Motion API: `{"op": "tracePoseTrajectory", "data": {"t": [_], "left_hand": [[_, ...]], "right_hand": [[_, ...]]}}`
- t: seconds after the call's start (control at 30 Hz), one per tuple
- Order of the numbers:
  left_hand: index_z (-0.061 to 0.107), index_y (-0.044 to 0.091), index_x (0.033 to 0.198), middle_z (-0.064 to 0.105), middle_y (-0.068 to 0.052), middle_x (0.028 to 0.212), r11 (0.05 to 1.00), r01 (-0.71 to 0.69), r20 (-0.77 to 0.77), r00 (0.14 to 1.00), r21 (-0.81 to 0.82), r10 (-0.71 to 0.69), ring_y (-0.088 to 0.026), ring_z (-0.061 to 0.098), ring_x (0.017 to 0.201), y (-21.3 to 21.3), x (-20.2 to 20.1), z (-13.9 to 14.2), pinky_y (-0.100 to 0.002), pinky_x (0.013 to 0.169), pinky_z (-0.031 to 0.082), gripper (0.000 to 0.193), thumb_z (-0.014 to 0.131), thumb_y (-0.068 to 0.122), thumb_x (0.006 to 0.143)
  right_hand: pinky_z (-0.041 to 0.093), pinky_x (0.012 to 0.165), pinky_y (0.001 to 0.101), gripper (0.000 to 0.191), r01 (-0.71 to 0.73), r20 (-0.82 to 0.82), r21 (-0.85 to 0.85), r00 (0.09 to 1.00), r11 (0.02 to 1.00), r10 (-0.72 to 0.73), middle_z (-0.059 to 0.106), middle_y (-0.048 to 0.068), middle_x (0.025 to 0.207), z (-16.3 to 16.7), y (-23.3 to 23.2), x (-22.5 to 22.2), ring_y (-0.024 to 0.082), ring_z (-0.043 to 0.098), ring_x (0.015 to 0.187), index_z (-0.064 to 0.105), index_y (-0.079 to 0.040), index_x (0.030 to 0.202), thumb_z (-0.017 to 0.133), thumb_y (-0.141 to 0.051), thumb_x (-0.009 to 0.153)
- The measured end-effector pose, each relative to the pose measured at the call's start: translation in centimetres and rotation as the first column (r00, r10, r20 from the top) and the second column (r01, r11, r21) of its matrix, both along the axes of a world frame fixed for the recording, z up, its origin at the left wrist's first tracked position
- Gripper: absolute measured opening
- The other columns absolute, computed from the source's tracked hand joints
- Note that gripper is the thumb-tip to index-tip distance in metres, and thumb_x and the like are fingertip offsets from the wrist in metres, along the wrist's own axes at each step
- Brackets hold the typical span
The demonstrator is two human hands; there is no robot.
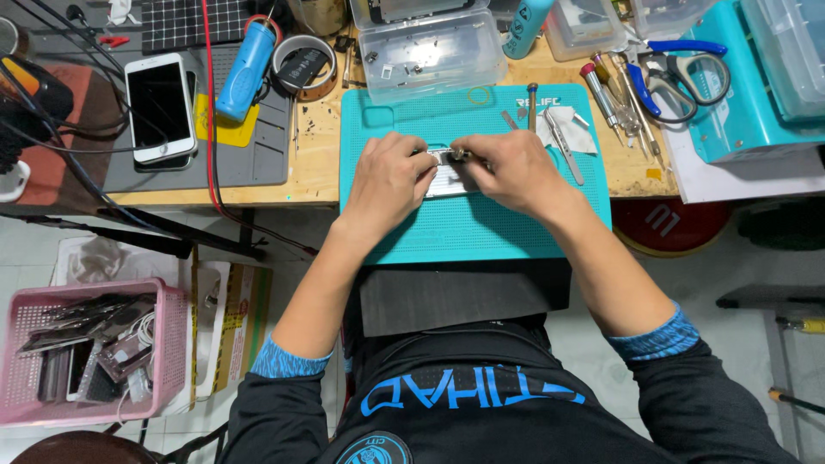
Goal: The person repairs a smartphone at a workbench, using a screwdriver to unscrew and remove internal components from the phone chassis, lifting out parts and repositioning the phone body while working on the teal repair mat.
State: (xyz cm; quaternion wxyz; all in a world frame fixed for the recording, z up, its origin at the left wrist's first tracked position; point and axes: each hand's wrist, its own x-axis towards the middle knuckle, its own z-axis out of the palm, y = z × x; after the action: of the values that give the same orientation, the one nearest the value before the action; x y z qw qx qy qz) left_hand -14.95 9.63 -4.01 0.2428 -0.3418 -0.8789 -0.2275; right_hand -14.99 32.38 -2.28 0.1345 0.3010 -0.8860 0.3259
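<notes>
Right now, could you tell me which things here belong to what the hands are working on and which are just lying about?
In hand:
left hand
right hand
silver part
teal mat

Lying about:
white phone
blue bottle
tape roll
scissors
tweezers
pink basket

One small flat silver-grey metal device part (449, 179), rectangular, lies flat near the middle of the teal rubber work mat (481, 228). Both ends are covered by fingers; only its centre strip shows. Its finer detail is too small to tell.
</notes>
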Motion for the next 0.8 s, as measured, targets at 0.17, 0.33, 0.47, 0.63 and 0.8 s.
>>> {"op": "tracePoseTrajectory", "data": {"t": [0.17,0.33,0.47,0.63,0.8], "left_hand": [[0.075,0.01,0.09,0.069,-0.005,0.1,1.0,0.001,0.021,1.0,0.005,-0.002,-0.026,0.062,0.096,-0.3,0.1,0.0,-0.041,0.082,0.045,0.009,0.078,0.017,0.086],[0.074,0.01,0.09,0.068,-0.003,0.099,1.0,0.022,0.019,1.0,0.022,-0.022,-0.025,0.062,0.095,0.0,-0.3,0.2,-0.041,0.082,0.045,0.008,0.078,0.016,0.087],[0.072,0.009,0.085,0.068,-0.003,0.093,1.0,0.014,0.01,1.0,0.008,-0.015,-0.026,0.062,0.092,0.7,-0.6,0.2,-0.042,0.08,0.045,0.009,0.078,0.016,0.086],[0.073,0.008,0.083,0.066,-0.006,0.086,1.0,0.001,0.036,0.999,-0.014,0.0,-0.028,0.062,0.086,0.9,-1.1,0.3,-0.044,0.077,0.045,0.012,0.08,0.017,0.083],[0.073,0.008,0.085,0.066,-0.007,0.083,0.999,-0.026,0.112,0.993,-0.034,0.03,-0.031,0.063,0.086,1.3,-1.8,0.1,-0.047,0.076,0.047,0.012,0.08,0.017,0.081]], "right_hand": [[0.057,0.066,0.0336,0.026,0.061,0.04,-0.164,0.998,0.985,-0.055,0.077,0.011,0.092,0.0,0.7,-0.6,0.024,0.073,0.072,0.075,-0.005,0.114,0.062,-0.007,0.092],[0.054,0.058,0.0328,0.027,0.079,0.156,-0.105,0.986,0.991,-0.062,0.076,0.011,0.084,0.0,1.0,-0.6,0.022,0.069,0.06,0.076,-0.006,0.113,0.062,-0.008,0.09],[0.054,0.062,0.0332,0.028,-0.012,0.084,-0.038,0.996,0.999,0.015,0.073,0.013,0.08,-0.4,0.8,-0.6,0.022,0.068,0.065,0.076,-0.004,0.116,0.065,-0.008,0.09],[0.057,0.064,0.0314,0.028,0.081,0.125,-0.173,0.99,0.982,-0.06,0.077,0.012,0.087,-0.6,1.5,-1.0,0.019,0.072,0.067,0.075,-0.003,0.115,0.062,-0.005,0.091],[0.059,0.071,0.0293,0.024,0.059,0.111,-0.212,0.993,0.975,-0.036,0.078,0.012,0.094,-1.0,1.9,-1.5,0.018,0.077,0.08,0.074,-0.003,0.115,0.063,-0.006,0.094]]}}
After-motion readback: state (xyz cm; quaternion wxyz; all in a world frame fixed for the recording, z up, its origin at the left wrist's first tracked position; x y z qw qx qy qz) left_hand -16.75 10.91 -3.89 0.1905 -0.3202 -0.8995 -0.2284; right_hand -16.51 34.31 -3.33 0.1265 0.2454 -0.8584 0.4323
